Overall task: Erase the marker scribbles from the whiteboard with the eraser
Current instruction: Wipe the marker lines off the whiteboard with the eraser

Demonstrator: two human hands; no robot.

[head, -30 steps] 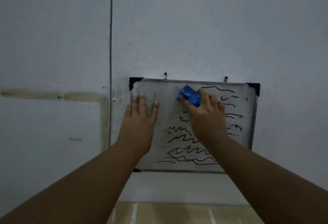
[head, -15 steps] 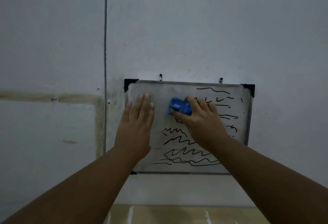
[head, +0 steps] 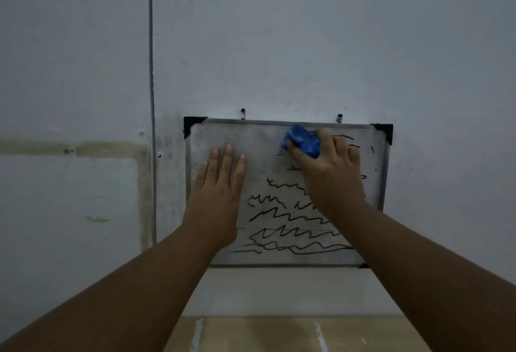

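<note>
A small whiteboard [head: 262, 142] with a metal frame and black corner caps hangs on the wall. Its upper left part is wiped to a grey smear. Black wavy marker scribbles [head: 282, 229] cover its lower middle and right, with a few short strokes at the upper right. My right hand [head: 332, 176] presses a blue eraser [head: 301, 141] against the board near the top edge, right of centre. My left hand [head: 219, 192] lies flat on the board's left side, fingers spread, holding nothing.
The board hangs from two small wall hooks [head: 243, 113]. A thin vertical seam [head: 152, 100] runs down the pale wall left of the board, beside a stained tape outline [head: 111, 148]. A light wooden surface [head: 279, 335] shows below.
My right hand has carried the eraser from the board's middle up and right to the top edge. Strokes near the upper middle have gone. My left hand has stayed flat on the left side.
</note>
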